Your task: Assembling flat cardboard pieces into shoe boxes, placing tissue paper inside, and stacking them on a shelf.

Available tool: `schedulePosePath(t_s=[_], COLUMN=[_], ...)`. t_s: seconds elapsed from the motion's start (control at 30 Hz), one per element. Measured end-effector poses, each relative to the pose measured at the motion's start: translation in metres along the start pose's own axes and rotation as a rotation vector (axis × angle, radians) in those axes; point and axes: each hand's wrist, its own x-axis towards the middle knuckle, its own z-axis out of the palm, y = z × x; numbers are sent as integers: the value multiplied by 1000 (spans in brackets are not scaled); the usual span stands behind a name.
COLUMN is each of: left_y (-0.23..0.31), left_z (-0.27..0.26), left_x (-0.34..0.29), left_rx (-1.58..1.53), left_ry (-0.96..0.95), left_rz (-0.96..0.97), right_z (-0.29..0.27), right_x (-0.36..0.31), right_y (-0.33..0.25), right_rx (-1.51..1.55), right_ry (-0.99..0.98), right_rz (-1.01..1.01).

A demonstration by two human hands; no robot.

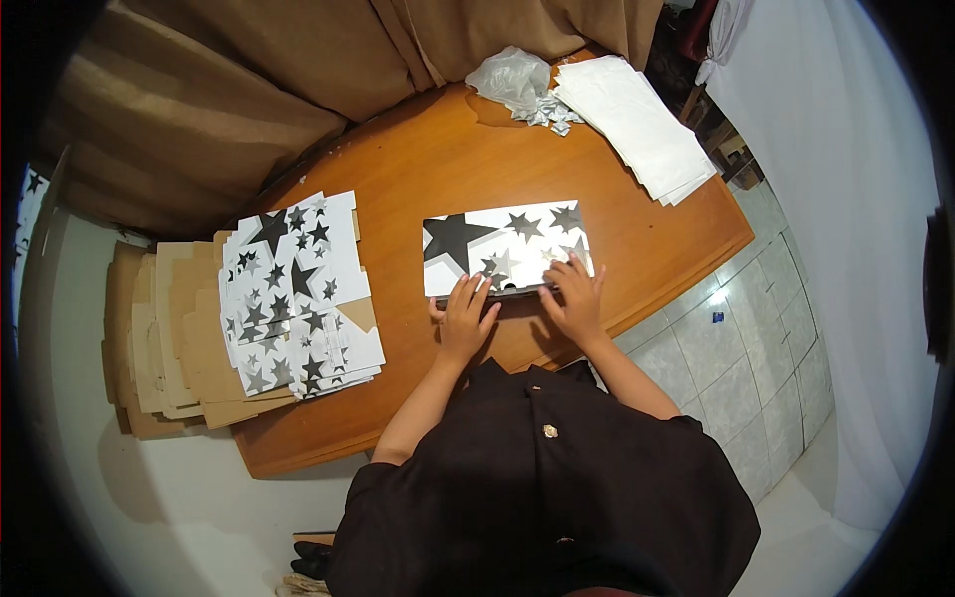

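A shallow cardboard box (532,224), white with black and grey stars, lies closed on the wooden table in front of me. At its near edge, toward the left corner, my left hand (464,318) touches it with fingers stretched out and the thumb apart. My right hand (575,303) rests on the near right part of the lid, its fingers spread. A dark strip shows along the box's front side between my hands. Neither hand is wrapped round the box.
Flat star-printed cardboard pieces (298,289) lie stacked at left, with brown board pieces (179,338) fanned beside them. A stack of white paper (637,124) sits far right, near a clear plastic bag (512,78) and small packets (559,116). The wooden table (398,149) has a brown curtain (239,80) behind it.
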Motion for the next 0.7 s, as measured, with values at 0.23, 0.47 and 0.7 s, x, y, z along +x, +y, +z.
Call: schedulePosePath(t_s=[0.23, 0.47, 0.7], left_y=[-4, -6, 2], left_z=[2, 2, 2], left_x=[1, 3, 9], left_rx=[-15, -14, -83], left_ry=[-13, 39, 95], left_rz=[34, 40, 11], right_z=[20, 28, 32], right_x=[5, 3, 0], right_y=[-11, -4, 3], right_rx=[54, 12, 14], right_ry=[-9, 58, 38], right_rz=[-243, -315, -348])
